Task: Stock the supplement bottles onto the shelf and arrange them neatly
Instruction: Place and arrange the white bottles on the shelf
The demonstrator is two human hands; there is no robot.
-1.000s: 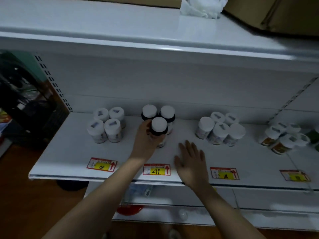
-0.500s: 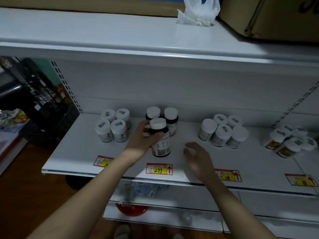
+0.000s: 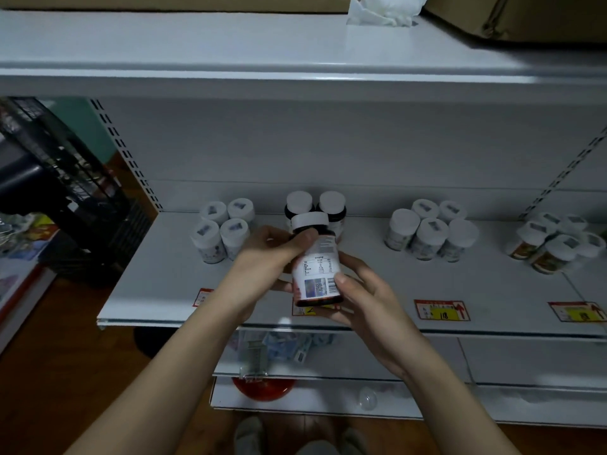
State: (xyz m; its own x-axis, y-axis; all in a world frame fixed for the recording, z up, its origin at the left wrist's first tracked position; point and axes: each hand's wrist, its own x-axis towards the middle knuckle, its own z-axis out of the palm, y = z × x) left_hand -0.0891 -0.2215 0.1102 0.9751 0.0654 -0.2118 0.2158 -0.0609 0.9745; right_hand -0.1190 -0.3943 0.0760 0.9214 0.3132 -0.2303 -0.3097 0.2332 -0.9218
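A dark supplement bottle (image 3: 317, 267) with a white cap and a white label is held above the front of the white shelf (image 3: 157, 290), its barcode side toward me. My left hand (image 3: 266, 257) grips its upper part, thumb near the neck. My right hand (image 3: 358, 290) holds its lower part from the right and below. Two matching dark bottles (image 3: 332, 205) stand behind it at the back of the shelf. A group of white bottles (image 3: 223, 231) stands to the left, another group (image 3: 430, 234) to the right.
More white-capped bottles with orange labels (image 3: 555, 244) stand at the far right. Red and yellow price tags (image 3: 441, 310) line the shelf front. An upper shelf (image 3: 230, 60) carries cardboard boxes and crumpled white paper (image 3: 381, 9). A black fan (image 3: 49, 172) stands left.
My left hand lifted the front dark bottle off the shelf and drew it toward me. My right hand left the shelf surface and closed on the bottle's lower part.
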